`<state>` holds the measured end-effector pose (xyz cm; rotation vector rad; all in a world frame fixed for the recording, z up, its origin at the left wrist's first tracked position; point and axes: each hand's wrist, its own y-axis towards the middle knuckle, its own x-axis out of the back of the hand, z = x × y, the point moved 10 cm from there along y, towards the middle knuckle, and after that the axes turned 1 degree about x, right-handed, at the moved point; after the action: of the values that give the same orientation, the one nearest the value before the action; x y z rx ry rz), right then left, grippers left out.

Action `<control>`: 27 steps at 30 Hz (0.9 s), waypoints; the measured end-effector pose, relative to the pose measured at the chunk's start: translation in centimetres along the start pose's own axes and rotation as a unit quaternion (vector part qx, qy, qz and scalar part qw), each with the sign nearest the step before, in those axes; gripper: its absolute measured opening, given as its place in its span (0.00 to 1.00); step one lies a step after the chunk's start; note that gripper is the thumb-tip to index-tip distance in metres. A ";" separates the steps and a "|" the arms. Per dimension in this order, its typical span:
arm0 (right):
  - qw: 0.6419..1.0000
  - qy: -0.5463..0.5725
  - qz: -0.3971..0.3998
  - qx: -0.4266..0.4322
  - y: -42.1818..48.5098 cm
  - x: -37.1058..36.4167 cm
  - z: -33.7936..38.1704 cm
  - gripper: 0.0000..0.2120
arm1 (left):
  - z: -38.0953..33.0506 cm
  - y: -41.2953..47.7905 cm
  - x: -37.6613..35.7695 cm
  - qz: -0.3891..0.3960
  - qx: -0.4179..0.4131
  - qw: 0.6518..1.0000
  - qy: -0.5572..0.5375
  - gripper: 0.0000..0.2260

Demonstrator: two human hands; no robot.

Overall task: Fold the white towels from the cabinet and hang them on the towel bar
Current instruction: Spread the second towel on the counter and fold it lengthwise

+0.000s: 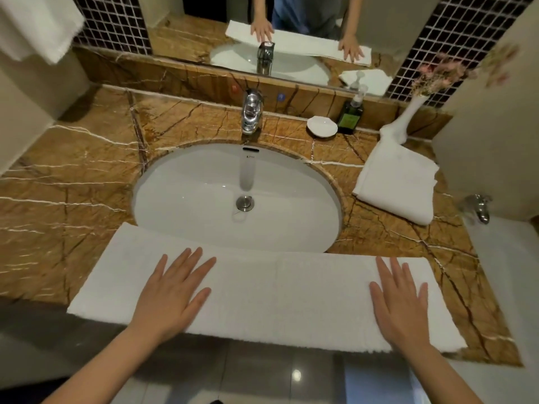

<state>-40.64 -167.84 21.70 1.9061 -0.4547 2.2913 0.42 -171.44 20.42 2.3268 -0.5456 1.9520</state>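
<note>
A long white towel (pixel 277 293), folded into a narrow strip, lies along the front edge of the marble counter (pixel 58 176) and partly over the sink rim. My left hand (pixel 172 290) presses flat on its left half, fingers spread and straight. My right hand (pixel 401 298) lies flat on its right end in the same way. A second folded white towel (pixel 396 182) rests on the counter at the right. Another white towel (pixel 38 24) hangs at the top left; the bar holding it is out of view.
The white oval sink (pixel 233 196) with a chrome faucet (pixel 251 112) fills the counter's middle. Behind it stand a white soap dish (pixel 321 126), a dark pump bottle (pixel 351 115) and a white vase of flowers (pixel 408 118). A mirror (pixel 291 39) runs across the back wall.
</note>
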 end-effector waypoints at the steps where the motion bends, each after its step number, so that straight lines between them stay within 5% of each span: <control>1: 1.000 0.003 -0.015 0.005 0.2 0.4 0.7 0.26 | 0.0 0.3 0.0 0.000 0.007 1.000 -0.007 0.30; 5: 0.986 0.036 -0.062 0.153 2.1 2.1 8.7 0.14 | -0.3 4.0 1.6 -0.038 0.007 0.995 -0.096 0.18; 8: 0.972 0.045 0.029 0.231 3.6 0.0 15.6 0.10 | -1.1 8.0 0.6 0.059 -0.018 0.988 -0.143 0.12; 12: 0.964 0.083 0.131 0.216 5.5 -2.7 20.1 0.05 | -1.9 11.1 -0.3 0.161 -0.008 0.946 -0.282 0.03; 27: 0.939 0.029 0.187 0.287 6.7 -3.9 21.3 0.10 | -3.1 12.5 -0.1 0.183 -0.085 0.942 -0.269 0.11</control>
<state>-21.83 -180.33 20.28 2.1291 -0.1510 2.9814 -6.31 -182.30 18.71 2.7867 -1.2052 1.2603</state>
